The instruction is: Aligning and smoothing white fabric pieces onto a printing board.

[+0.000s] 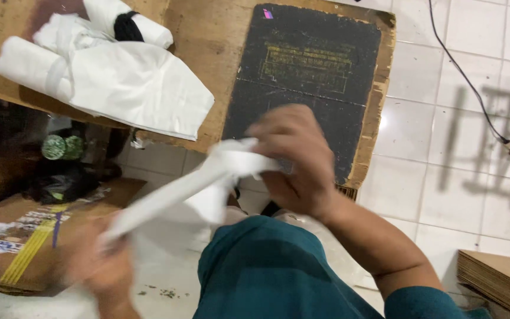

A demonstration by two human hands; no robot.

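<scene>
Hands: right point(296, 155), left point(104, 269) grip limp white twisted cloth point(196, 183), stretched taut.

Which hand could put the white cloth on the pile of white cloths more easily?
Probably the right hand. It grips the upper end of the white cloth, close to the wooden table with the pile. The left hand holds the lower end, farther away.

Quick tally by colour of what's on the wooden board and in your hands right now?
White cloth bundles on the wooden board: 3, namely a rolled one, a flat folded one and one with a black band.
White cloth strip stretched between left hand and right hand: 1
Black mat: 1
Total: 5
</scene>
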